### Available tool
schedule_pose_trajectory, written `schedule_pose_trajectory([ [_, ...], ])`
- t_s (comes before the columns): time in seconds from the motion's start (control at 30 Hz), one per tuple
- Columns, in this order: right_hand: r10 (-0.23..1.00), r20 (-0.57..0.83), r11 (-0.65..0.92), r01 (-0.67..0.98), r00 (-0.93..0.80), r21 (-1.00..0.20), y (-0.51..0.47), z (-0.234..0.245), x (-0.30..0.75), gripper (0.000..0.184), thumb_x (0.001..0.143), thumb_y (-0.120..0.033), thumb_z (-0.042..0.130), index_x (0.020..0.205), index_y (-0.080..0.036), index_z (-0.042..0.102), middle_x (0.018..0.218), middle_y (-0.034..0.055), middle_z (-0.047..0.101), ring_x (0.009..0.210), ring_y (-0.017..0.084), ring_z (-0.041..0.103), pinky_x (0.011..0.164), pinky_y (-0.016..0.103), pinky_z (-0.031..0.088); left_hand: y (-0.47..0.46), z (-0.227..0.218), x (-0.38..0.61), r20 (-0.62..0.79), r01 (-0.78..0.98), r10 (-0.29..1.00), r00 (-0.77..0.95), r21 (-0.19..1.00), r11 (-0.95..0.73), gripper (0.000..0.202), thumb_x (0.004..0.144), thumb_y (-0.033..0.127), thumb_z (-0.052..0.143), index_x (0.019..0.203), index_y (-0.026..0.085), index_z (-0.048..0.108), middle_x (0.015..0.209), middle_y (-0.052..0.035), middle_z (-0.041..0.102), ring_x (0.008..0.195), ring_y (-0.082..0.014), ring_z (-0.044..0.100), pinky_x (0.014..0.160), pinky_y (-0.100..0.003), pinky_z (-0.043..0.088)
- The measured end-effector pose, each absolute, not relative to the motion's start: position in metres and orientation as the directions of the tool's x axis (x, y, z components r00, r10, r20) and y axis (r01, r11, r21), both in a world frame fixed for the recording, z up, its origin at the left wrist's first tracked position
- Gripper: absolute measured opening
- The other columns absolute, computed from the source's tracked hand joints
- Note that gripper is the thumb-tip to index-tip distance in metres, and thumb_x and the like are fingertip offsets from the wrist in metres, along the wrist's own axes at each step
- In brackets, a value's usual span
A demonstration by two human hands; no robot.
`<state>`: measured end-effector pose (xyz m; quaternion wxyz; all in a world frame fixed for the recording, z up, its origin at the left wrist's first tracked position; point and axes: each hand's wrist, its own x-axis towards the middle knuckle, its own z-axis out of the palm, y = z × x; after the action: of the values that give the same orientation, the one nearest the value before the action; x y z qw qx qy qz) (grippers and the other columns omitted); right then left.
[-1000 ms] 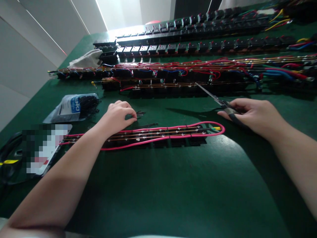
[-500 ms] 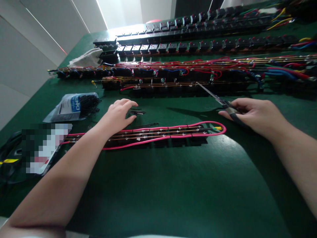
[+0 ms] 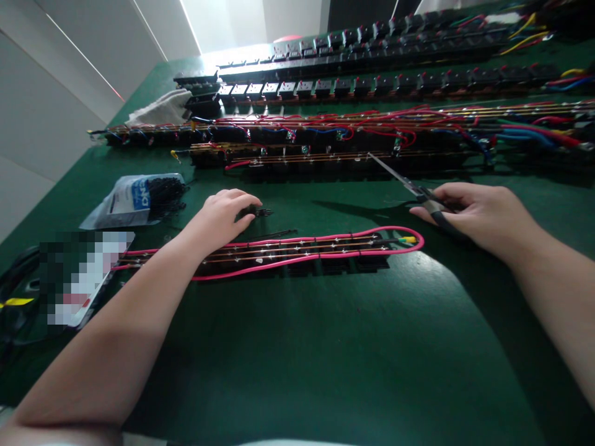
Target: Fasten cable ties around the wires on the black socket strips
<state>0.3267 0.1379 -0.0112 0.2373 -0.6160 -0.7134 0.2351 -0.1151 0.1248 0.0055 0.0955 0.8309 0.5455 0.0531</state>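
On the worktop (image 3: 302,347), the strip (image 3: 297,249) is lying edged by a looping red cable (image 3: 251,270). The right hand (image 3: 478,210) is gripping scissors (image 3: 418,192); careless turning could nick insulation. The left hand (image 3: 225,214), fingers moderately parted, is bracketing thin black pieces (image 3: 263,212); loose pinching could scatter them.

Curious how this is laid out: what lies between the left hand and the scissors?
Head view: thin black strips near the left hand, then green tabletop with a dark shadow, toward the scissors.

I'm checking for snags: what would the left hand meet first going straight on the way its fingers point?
Most likely the small bunch of thin black strips right by the left hand; whether they already touch is hard to tell.
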Motion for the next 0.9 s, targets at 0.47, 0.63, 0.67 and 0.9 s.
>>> schedule_pose_trajectory([
  [0.47, 0.996, 0.022, 0.081, 0.778, -0.086, -0.623, 0.1365, -0.0068, 0.3215, 0.066, 0.058, -0.08, 0.074, 0.086, -0.02, 0.075, 0.069, 0.0037, 0.068, 0.065, 0.022, 0.059, 0.057, 0.034, 0.041, 0.127, 0.0032, -0.1181, -0.007, 0.87, 0.896, 0.445, 0.238, -0.431, 0.018, 0.09, 0.032, 0.058, 0.098, 0.024, 0.072, 0.124, -0.0064, 0.065, 0.121, -0.0272, 0.054, 0.111, -0.051, 0.041],
  [0.63, 0.994, 0.042, 0.101, 0.775, -0.096, -0.624, 0.1377, -0.0089, 0.3217, 0.063, 0.059, -0.078, 0.075, 0.085, -0.02, 0.074, 0.068, 0.0028, 0.067, 0.064, 0.021, 0.058, 0.056, 0.032, 0.04, 0.1273, 0.0045, -0.117, -0.03, 0.874, 0.897, 0.442, 0.241, -0.423, 0.015, 0.09, 0.035, 0.061, 0.094, 0.022, 0.069, 0.124, -0.0067, 0.065, 0.12, -0.0278, 0.055, 0.11, -0.051, 0.041],
  [0.67, 0.994, 0.042, 0.102, 0.771, -0.098, -0.628, 0.1378, -0.0093, 0.322, 0.063, 0.059, -0.078, 0.075, 0.085, -0.02, 0.074, 0.068, 0.0027, 0.067, 0.064, 0.021, 0.058, 0.056, 0.032, 0.04, 0.127, 0.0049, -0.1165, -0.031, 0.876, 0.899, 0.436, 0.241, -0.417, 0.015, 0.09, 0.034, 0.061, 0.095, 0.022, 0.068, 0.124, -0.0067, 0.065, 0.12, -0.0279, 0.055, 0.109, -0.051, 0.042],
  [0.9, 0.995, 0.048, 0.1, 0.775, -0.089, -0.624, 0.1371, -0.0077, 0.3198, 0.064, 0.059, -0.078, 0.075, 0.085, -0.02, 0.075, 0.069, 0.0035, 0.068, 0.064, 0.021, 0.058, 0.056, 0.033, 0.04, 0.1249, 0.0063, -0.114, -0.027, 0.897, 0.918, 0.395, 0.227, -0.379, 0.024, 0.091, 0.03, 0.059, 0.113, 0.024, 0.064, 0.114, -0.0058, 0.068, 0.109, -0.0284, 0.062, 0.099, -0.047, 0.048],
])
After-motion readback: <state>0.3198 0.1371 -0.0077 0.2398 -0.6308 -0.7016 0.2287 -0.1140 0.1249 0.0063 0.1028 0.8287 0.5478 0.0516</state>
